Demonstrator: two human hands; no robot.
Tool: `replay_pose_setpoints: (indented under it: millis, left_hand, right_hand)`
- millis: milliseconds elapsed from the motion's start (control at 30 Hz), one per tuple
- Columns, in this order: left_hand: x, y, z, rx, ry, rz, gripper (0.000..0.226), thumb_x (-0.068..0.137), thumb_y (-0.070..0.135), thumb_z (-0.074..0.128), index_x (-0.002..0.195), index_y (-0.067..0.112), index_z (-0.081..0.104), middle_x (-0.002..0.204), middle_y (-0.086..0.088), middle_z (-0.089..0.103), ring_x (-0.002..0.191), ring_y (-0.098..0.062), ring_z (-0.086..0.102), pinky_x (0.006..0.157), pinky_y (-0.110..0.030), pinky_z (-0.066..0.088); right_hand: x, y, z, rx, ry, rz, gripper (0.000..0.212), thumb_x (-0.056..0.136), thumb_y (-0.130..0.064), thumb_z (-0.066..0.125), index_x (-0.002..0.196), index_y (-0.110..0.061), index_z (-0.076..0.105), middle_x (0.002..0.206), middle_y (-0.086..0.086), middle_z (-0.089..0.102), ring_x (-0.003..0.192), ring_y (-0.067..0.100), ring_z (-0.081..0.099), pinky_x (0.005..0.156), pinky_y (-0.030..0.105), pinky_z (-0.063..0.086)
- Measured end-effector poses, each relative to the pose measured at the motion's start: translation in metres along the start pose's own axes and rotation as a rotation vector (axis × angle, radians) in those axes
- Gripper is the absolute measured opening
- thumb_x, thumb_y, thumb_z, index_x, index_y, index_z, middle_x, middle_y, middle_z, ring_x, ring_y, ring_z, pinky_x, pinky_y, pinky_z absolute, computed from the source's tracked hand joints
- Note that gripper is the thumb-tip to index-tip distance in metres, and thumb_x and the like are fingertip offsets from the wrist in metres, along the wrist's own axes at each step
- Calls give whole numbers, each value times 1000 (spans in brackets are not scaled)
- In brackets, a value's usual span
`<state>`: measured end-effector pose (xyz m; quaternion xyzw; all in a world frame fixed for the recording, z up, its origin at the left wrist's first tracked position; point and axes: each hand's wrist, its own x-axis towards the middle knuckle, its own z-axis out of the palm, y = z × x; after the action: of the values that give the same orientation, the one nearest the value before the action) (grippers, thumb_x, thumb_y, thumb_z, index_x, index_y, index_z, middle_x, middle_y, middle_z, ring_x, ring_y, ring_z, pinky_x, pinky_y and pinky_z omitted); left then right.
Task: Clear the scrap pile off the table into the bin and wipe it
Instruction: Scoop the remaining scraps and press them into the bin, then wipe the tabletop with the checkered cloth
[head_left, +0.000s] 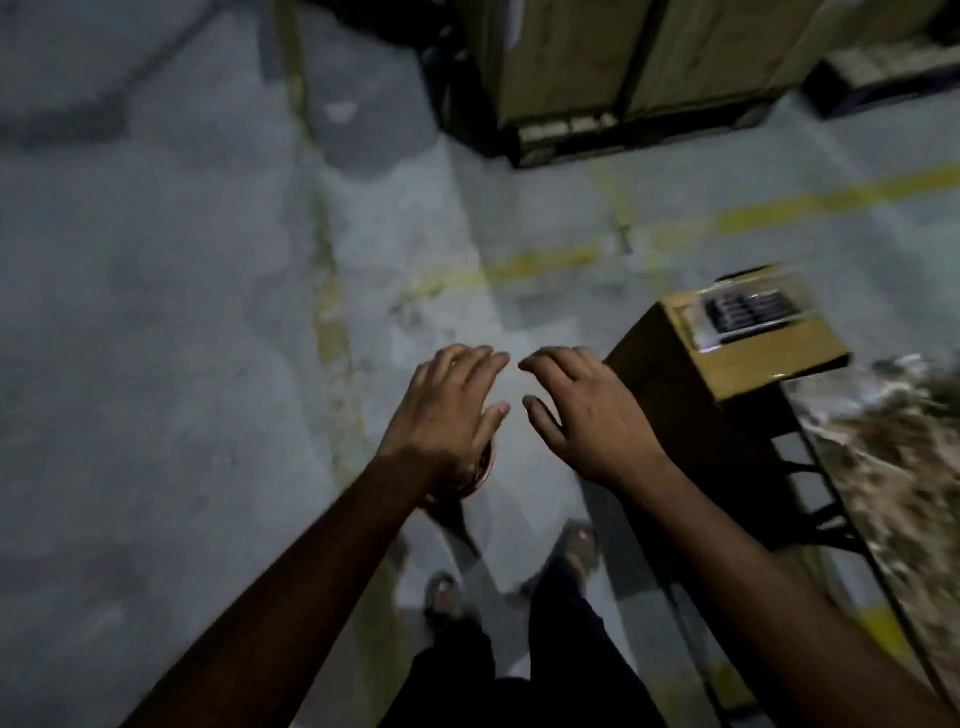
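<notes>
My left hand (452, 410) and my right hand (582, 410) hang side by side over the grey floor, palms down, fingers loosely spread, holding nothing. A blurred heap of pale and brown scraps (893, 447) lies at the right edge of the head view, on what looks like the table's top. A dark frame (810, 483) runs along its left side. The scrap pile is to the right of my right hand and apart from it. No bin or cloth can be made out. The picture is dim and motion-blurred.
A closed cardboard box (743, 348) with a label stands just right of my right hand. Large cartons on a dark pallet (613, 78) stand at the back. Yellow lines (545, 265) cross the concrete floor. My feet in sandals (447, 597) are below.
</notes>
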<state>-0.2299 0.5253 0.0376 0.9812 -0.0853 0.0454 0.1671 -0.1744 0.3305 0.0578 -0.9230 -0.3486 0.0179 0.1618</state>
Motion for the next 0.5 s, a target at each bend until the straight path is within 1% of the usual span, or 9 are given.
replay_pose_setpoints:
  millis: [33,100,233,333,400,500]
  left_hand:
    - [4,18,-18,20,5,44,55,99,46,42,148,21,43,149,-1,49,137,-24,40,108,-41,38]
    - [17,55,-50,34,49,158,57,100,49,38,149,22,41,150,1,46,139,-21,37,108,-40,35]
    - [56,131,-96,49,120,382,57,100,51,33,150,23,39,152,3,43,140,-19,37,106,-41,37]
    - [91,191,-120,106,168,540,60,99,53,30,151,23,37,155,0,41,141,-20,35,108,-43,36]
    - [116,240,-135,141,208,634,62,99,53,29,151,22,37,156,-1,41,142,-21,34,110,-44,35]
    - [150,318,-160,139,295,733,63,98,53,31,151,19,40,154,-3,45,141,-23,37,108,-45,37]
  right_hand:
    - [-14,-2,-24,-18,46,36,42,99,-39,47,131,-15,58,128,6,60,114,28,55,90,44,50]
    - [-42,-1,-67,-68,147,97,45,99,-42,45,134,-16,57,131,5,59,119,26,53,94,42,49]
    - [-93,17,-134,-175,317,180,51,99,-44,43,138,-14,56,135,7,58,121,28,53,98,45,49]
    - [-128,41,-184,-269,430,227,51,98,-45,45,138,-15,57,138,8,58,122,30,54,95,47,51]
    - [-155,58,-224,-340,490,284,52,99,-47,46,141,-18,53,143,6,54,126,29,52,93,45,50]
    - [-190,82,-292,-464,567,331,54,100,-48,44,145,-19,48,146,4,51,129,27,49,92,42,47]
